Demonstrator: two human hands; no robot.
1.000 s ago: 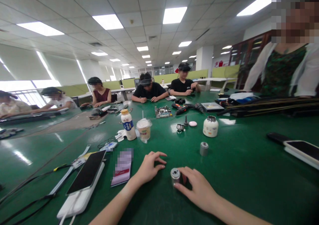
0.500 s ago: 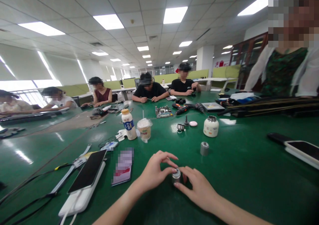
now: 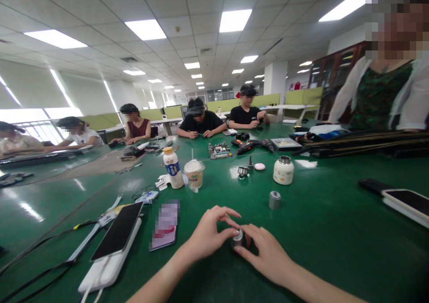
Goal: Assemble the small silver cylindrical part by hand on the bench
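A small silver metal cylinder (image 3: 237,239) stands upright on the green table (image 3: 328,240) near me. My left hand (image 3: 209,233) pinches its top rim with thumb and fingertips. My right hand (image 3: 264,254) wraps its side from the right, fingers pressed against it. A second grey cylinder (image 3: 274,200) stands a little farther off, and a white jar (image 3: 283,170) with a metal neck sits beyond it.
A phone on a white power bank (image 3: 110,245) and a second phone (image 3: 164,225) lie at my left. A milk bottle (image 3: 173,167), a drink cup (image 3: 193,173), small metal parts (image 3: 242,171) and a circuit board (image 3: 219,150) sit mid-table. Phones (image 3: 402,200) lie right. Several people sit around; one stands right.
My left hand moved from the table beside the cylinder onto its top and closed on it. My right hand stayed against its side.
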